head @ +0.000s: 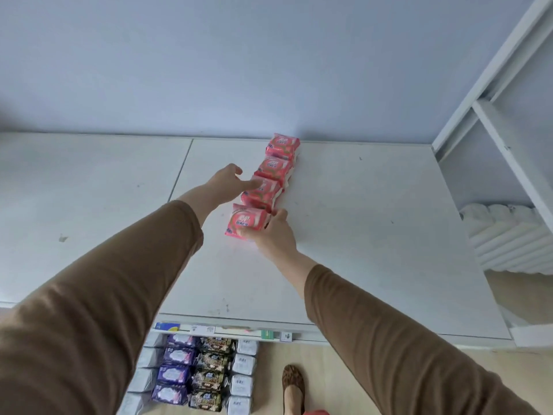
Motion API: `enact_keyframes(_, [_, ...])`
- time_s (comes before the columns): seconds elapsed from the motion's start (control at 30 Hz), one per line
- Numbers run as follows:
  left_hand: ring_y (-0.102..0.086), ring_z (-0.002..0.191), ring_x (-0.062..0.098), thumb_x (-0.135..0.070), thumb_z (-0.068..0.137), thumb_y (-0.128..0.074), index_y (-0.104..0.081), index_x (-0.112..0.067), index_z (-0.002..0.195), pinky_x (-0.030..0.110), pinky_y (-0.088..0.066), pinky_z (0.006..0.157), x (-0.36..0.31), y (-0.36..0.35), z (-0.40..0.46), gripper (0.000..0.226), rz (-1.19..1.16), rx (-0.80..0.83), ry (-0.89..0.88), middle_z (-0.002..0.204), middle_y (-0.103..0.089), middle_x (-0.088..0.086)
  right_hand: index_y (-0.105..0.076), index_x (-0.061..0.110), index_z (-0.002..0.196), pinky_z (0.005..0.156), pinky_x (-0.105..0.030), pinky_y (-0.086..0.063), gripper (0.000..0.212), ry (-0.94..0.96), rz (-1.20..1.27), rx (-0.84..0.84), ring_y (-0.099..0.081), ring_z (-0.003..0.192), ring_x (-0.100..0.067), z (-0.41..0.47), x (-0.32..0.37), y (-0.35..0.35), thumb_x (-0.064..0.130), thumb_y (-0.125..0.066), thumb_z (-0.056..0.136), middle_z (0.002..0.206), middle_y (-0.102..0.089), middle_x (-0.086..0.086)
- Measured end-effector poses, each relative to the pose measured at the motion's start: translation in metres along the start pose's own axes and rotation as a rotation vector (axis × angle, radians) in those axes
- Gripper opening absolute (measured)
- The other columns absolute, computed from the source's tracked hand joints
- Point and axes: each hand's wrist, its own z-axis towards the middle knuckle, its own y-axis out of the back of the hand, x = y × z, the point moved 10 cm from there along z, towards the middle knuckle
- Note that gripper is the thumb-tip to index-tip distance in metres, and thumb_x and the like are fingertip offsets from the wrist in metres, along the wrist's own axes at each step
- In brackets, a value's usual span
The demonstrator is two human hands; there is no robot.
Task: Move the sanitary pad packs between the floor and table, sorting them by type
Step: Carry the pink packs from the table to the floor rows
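both your arms reach forward in brown sleeves. your left hand (229, 181) stretches out with fingers straight, fingertips touching the third pink pack (263, 191). your right hand (273, 232) curls round the nearest pink pack (246, 220), thumb on top.

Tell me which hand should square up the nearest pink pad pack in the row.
Right, probably. The right hand already grips the nearest pink plastic-wrapped pad pack; the left hand rests on a pack farther along.
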Motion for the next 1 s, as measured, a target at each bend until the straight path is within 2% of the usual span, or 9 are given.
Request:
enact_keyframes(0.17, [-0.063, 0.109, 0.025, -0.049, 0.071, -0.084, -0.046, -0.012, 0.137, 0.043, -0.051, 0.099, 0.011, -0.033, 0.011, 0.084, -0.184, 0.247, 0.108, 0.127, -0.059, 0.007, -0.059, 0.019, 0.129, 0.101, -0.039, -0.049, 0.072, -0.007, 0.021, 0.175, -0.064, 0.114, -0.021, 0.001, -0.002, -0.014, 0.044, -0.088, 0.068, 0.121, -0.069, -0.001])
enact_keyframes(0.3, [-0.064, 0.112, 0.023, -0.035, 0.077, -0.082, -0.062, -0.016, 0.120, 0.027, -0.050, 0.081, 0.004, -0.043, -0.006, 0.050, -0.159, 0.411, 0.041, 0.112, -0.072, 0.001, -0.064, 0.017, 0.121, 0.098, -0.042, -0.053, 0.064, 0.026, 0.097, 0.194, -0.068, 0.108, -0.022, -0.010, -0.002, -0.012, 0.031, -0.091, 0.065, 0.113, -0.072, -0.002])
enact_keyframes(0.4, [-0.064, 0.100, 0.024, -0.030, 0.074, -0.085, -0.056, -0.014, 0.118, 0.031, -0.051, 0.078, 0.008, -0.039, -0.021, 0.055, -0.200, 0.369, 0.009, 0.113, -0.068, 0.007, -0.060, 0.015, 0.124, 0.098, -0.043, -0.053, 0.068, 0.038, 0.144, 0.242, -0.068, 0.107, -0.021, -0.027, -0.009, -0.015, 0.028, -0.091, 0.065, 0.115, -0.071, -0.004])
enact_keyframes(0.47, [-0.064, 0.098, 0.028, -0.030, 0.071, -0.087, -0.053, -0.012, 0.117, 0.038, -0.053, 0.082, 0.014, -0.036, -0.035, 0.060, -0.241, 0.309, -0.034, 0.114, -0.066, 0.012, -0.062, 0.016, 0.117, 0.093, -0.038, -0.056, 0.059, 0.051, 0.188, 0.247, -0.070, 0.099, -0.016, -0.042, -0.016, -0.012, 0.026, -0.091, 0.067, 0.108, -0.073, -0.002])
enact_keyframes(0.5, [-0.065, 0.101, 0.030, -0.031, 0.070, -0.088, -0.051, -0.011, 0.118, 0.041, -0.053, 0.085, 0.018, -0.034, -0.043, 0.063, -0.266, 0.279, -0.055, 0.115, -0.066, 0.013, -0.062, 0.017, 0.114, 0.091, -0.035, -0.056, 0.057, 0.050, 0.204, 0.232, -0.070, 0.096, -0.013, -0.052, -0.020, -0.008, 0.029, -0.091, 0.066, 0.106, -0.073, -0.001])
enact_keyframes(0.6, [-0.066, 0.101, 0.028, -0.040, 0.068, -0.088, -0.051, -0.012, 0.119, 0.042, -0.054, 0.087, 0.029, -0.029, -0.082, 0.070, -0.321, 0.241, -0.120, 0.115, -0.066, 0.013, -0.061, 0.019, 0.115, 0.093, -0.042, -0.053, 0.062, 0.053, 0.186, 0.168, -0.067, 0.101, -0.017, -0.090, -0.031, 0.003, 0.044, -0.088, 0.066, 0.108, -0.071, 0.000])
enact_keyframes(0.73, [-0.067, 0.099, 0.027, -0.042, 0.071, -0.085, -0.054, -0.014, 0.121, 0.042, -0.055, 0.086, 0.045, -0.030, -0.152, 0.065, -0.319, 0.253, -0.226, 0.113, -0.065, 0.008, -0.059, 0.025, 0.110, 0.075, -0.028, -0.047, 0.055, 0.099, 0.178, 0.098, -0.065, 0.092, -0.012, -0.166, -0.045, 0.010, 0.053, -0.084, 0.070, 0.106, -0.069, 0.006])
enact_keyframes(0.87, [-0.071, 0.095, 0.025, -0.026, 0.078, -0.083, -0.053, -0.009, 0.120, 0.040, -0.059, 0.084, 0.073, -0.034, -0.224, 0.055, -0.375, 0.271, -0.272, 0.119, -0.062, 0.013, -0.057, 0.025, 0.119, 0.079, -0.025, -0.052, 0.053, 0.102, 0.191, 0.095, -0.068, 0.097, -0.011, -0.245, -0.077, -0.002, 0.035, -0.085, 0.075, 0.113, -0.068, 0.004])
enact_keyframes(1.0, [-0.071, 0.089, 0.020, -0.018, 0.078, -0.082, -0.053, -0.008, 0.118, 0.031, -0.060, 0.075, 0.107, -0.060, -0.285, 0.050, -0.376, 0.342, -0.254, 0.119, -0.060, 0.014, -0.053, 0.016, 0.128, 0.073, -0.007, -0.047, 0.059, 0.039, 0.274, 0.074, -0.067, 0.093, 0.003, -0.308, -0.126, -0.016, 0.008, -0.083, 0.077, 0.117, -0.066, 0.000])
